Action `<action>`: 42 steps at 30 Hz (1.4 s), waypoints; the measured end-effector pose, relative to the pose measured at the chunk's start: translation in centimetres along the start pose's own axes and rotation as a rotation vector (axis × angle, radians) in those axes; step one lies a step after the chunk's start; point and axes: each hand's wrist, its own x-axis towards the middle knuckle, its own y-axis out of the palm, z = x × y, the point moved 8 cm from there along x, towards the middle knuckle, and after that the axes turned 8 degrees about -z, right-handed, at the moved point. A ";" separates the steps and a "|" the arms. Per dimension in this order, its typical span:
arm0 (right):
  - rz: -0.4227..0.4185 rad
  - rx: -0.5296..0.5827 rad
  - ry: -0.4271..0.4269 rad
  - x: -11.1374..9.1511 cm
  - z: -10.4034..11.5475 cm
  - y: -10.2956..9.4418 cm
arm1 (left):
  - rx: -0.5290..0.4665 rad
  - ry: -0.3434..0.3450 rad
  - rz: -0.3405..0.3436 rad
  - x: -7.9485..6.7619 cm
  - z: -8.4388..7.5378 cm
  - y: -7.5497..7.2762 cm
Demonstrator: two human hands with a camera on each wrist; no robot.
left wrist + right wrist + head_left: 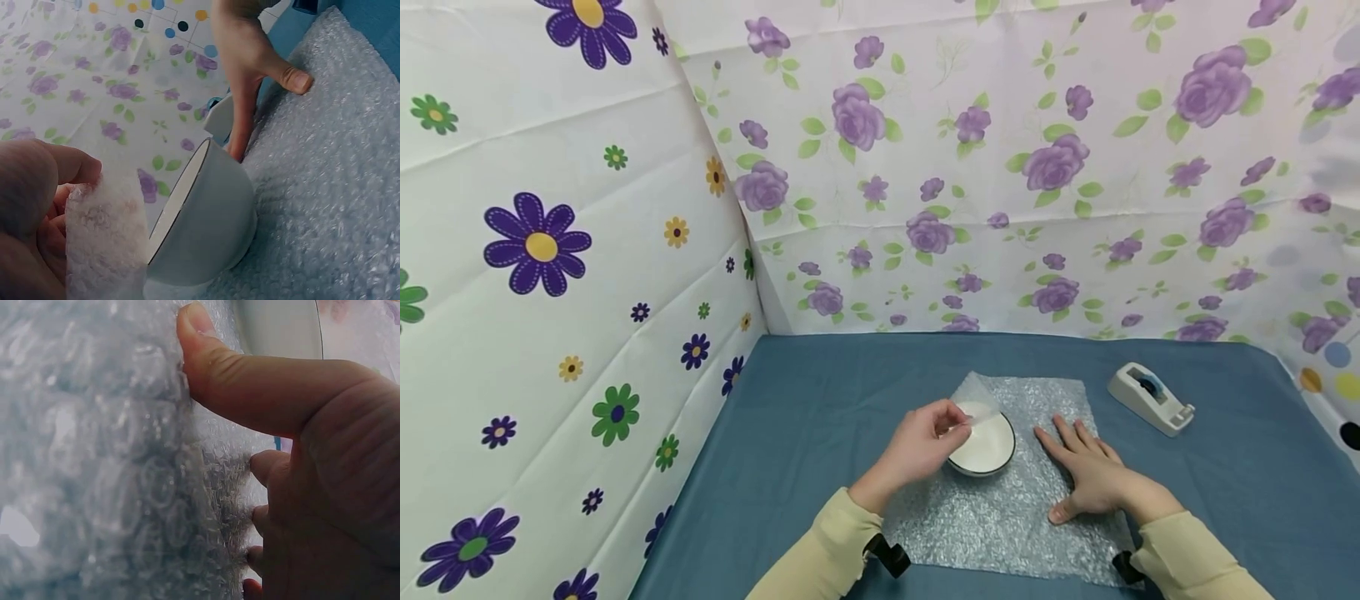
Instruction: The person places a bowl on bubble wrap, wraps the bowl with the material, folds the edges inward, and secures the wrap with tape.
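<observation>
A white bowl [983, 450] with a dark rim stands upright on a sheet of bubble wrap [992, 525]. With thumb and fingers my left hand [925, 442] pinches a raised corner of the bubble wrap [106, 244], lifted over the bowl's far left side. In the left wrist view the bowl [209, 219] sits just beyond that lifted corner. To the right of the bowl, my right hand [1093, 475] rests on the flat part of the sheet, its fingers spread. The right wrist view shows the thumb and fingertips touching the bubble wrap [106, 456].
A white tape dispenser [1150, 398] with a blue roll stands on the blue tablecloth [820, 417], right of the sheet's far corner. Flowered cloths hang behind the table [925, 167] and along its left side [587, 333].
</observation>
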 end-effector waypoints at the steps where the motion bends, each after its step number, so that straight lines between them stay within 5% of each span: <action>1: 0.000 0.004 -0.001 0.0 0.0 0.0 | 0.012 0.006 0.005 -0.1 0.0 0.3; 5: -0.002 0.008 -0.001 0.0 0.1 0.0 | 0.143 0.057 0.031 -0.3 0.1 1.4; 12: -0.015 -0.013 -0.011 0.1 -0.1 0.1 | 0.639 0.252 0.233 -1.1 -0.2 4.4; 19: -0.017 -0.006 -0.014 0.0 -0.2 0.2 | 0.917 0.272 0.449 -2.2 0.6 6.6; 35: -0.002 0.009 -0.008 -0.1 -0.3 0.4 | 0.928 0.126 0.602 -1.8 0.6 7.4; 42: -0.007 0.002 -0.002 0.0 -0.3 0.2 | 0.922 0.218 0.603 -1.1 -0.1 7.1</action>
